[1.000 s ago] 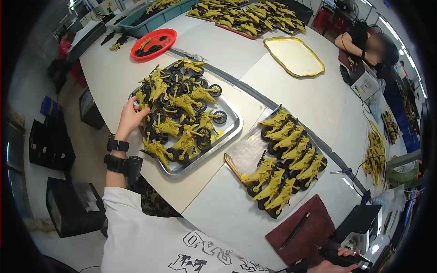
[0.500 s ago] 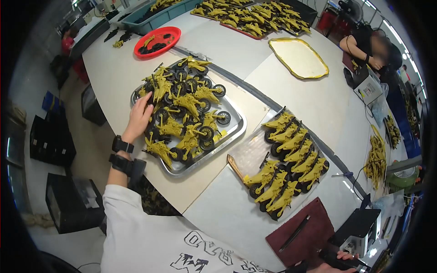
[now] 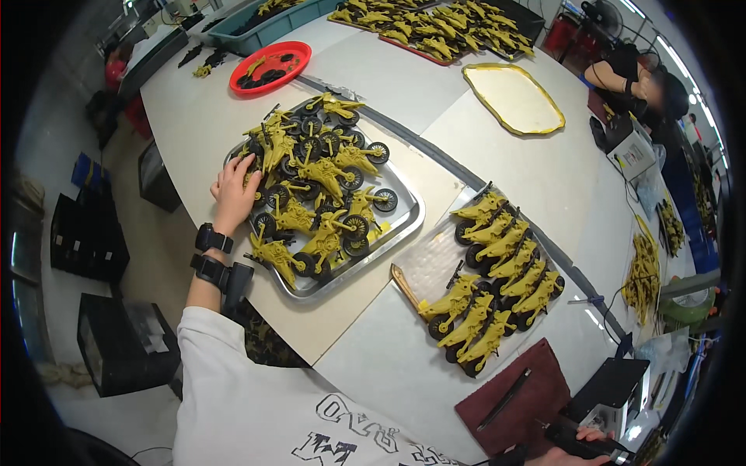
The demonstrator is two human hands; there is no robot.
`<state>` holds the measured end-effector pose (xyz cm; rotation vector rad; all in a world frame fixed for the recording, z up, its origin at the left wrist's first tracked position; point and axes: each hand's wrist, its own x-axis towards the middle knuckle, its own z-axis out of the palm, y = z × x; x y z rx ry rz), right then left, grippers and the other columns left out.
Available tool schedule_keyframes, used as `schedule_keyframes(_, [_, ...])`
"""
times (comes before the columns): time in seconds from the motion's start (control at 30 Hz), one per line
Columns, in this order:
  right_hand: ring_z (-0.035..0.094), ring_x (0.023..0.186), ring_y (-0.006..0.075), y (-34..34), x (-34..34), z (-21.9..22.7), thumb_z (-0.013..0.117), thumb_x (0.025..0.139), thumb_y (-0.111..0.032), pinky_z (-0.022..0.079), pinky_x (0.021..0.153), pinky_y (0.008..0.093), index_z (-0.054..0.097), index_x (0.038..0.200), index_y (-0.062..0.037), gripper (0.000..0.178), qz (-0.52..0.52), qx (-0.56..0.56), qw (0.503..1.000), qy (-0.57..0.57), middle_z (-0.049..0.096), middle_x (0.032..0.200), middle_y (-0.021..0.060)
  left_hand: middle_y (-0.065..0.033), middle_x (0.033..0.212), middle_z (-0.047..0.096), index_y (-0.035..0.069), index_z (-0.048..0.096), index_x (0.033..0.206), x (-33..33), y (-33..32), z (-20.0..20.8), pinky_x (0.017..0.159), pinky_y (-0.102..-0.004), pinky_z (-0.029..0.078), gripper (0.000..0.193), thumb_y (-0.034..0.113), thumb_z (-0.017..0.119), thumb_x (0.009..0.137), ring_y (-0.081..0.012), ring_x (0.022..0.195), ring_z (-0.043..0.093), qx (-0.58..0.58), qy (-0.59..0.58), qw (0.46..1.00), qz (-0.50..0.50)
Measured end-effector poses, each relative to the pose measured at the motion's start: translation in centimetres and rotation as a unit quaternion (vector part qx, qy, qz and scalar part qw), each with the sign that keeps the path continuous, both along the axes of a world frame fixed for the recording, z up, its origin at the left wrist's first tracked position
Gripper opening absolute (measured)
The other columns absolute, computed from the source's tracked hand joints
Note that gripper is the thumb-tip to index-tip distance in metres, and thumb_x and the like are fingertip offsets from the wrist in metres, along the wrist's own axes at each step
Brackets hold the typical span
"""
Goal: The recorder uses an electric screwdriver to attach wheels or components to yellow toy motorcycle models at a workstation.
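My left hand (image 3: 235, 193), with two black bands on its wrist, reaches over the left rim of a metal tray (image 3: 408, 221). Its fingers are bent but apart, with the tips against the piled yellow-and-black toy motorcycles (image 3: 320, 175); no motorcycle is lifted. At the lower right edge, my right hand (image 3: 571, 457) is closed around a black handheld tool (image 3: 602, 446), whose kind is partly hidden. Between the hands, several toy motorcycles (image 3: 509, 260) stand in two rows on a clear sheet (image 3: 427, 268).
A dark red cloth (image 3: 513, 396) bears a black pen-like stick (image 3: 503, 400). Further off are a red dish (image 3: 268, 85) of black parts, a teal bin (image 3: 264, 31), trays of yellow parts (image 3: 435, 31) and a yellow-rimmed white panel (image 3: 513, 97). Another person (image 3: 622, 81) sits at the far right.
My left hand has shifted slightly, its fingers more bent at the tray's left rim. My right hand has moved slightly with the black tool. The other person's hand has risen.
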<state>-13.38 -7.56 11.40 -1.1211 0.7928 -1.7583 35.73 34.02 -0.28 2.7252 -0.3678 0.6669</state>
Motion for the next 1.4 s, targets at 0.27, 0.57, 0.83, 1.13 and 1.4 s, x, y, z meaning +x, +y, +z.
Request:
schedule_keyframes(0.27, [0.044,0.052,0.0185,0.1,0.1,-0.3,0.041,0.09,-0.059,0.036,0.049,0.0264,0.05,0.069,-0.004,0.059,0.005,-0.012,0.999,0.048,0.048,0.06,0.0069,-0.0087,0.132,0.047,0.013,0.045,0.133,-0.3,-0.7,-1.6,0.099,-0.043,0.023,0.042,0.03,0.043,0.094,-0.0263,0.119,0.042,-0.048,0.006,0.999,0.0])
schedule_keyframes(0.57, [0.045,0.052,0.0183,-0.2,0.0,-0.2,0.039,0.09,-0.061,0.037,0.049,0.0265,0.05,0.068,-0.0055,0.061,-0.002,0.002,0.998,0.059,0.049,0.06,0.0061,-0.0116,0.125,0.052,0.006,0.049,0.126,-0.3,-1.2,-1.2,0.1,-0.0424,0.029,0.041,0.032,0.041,0.095,-0.0284,0.12,0.041,-0.076,0.057,0.995,-0.043])
schedule_keyframes(0.83, [0.045,0.055,0.019,-0.4,-1.1,0.2,0.04,0.088,-0.063,0.037,0.056,0.0299,0.051,0.071,-0.0057,0.061,0.014,-0.025,0.998,0.054,0.05,0.063,0.0058,-0.0195,0.12,0.052,0.004,0.052,0.122,3.1,-8.6,11.2,0.097,-0.0415,0.038,0.042,0.027,0.058,0.087,-0.033,0.112,0.05,-0.15,-0.046,0.951,-0.267])
schedule_keyframes(1.13, [0.046,0.057,0.0195,-2.1,0.4,1.3,0.047,0.088,-0.057,0.039,0.055,0.0293,0.054,0.077,-0.0041,0.055,0.004,-0.086,0.996,0.004,0.05,0.066,0.0059,-0.0277,0.127,0.041,0.014,0.054,0.122,17.4,-16.8,5.0,0.094,-0.0426,0.042,0.071,0.05,0.075,0.065,-0.041,0.11,0.049,0.178,0.361,0.884,-0.237])
schedule_keyframes(1.4, [0.047,0.058,0.0196,-2.2,-0.5,0.9,0.05,0.088,-0.055,0.039,0.054,0.0292,0.055,0.079,-0.0039,0.052,-0.036,-0.063,0.997,-0.003,0.049,0.066,0.006,-0.0193,0.108,0.059,0.007,0.06,0.108,16.7,-14.8,5.3,0.089,-0.0381,0.045,0.055,0.039,0.074,0.067,-0.0326,0.102,0.056,0.144,0.313,0.896,-0.28])
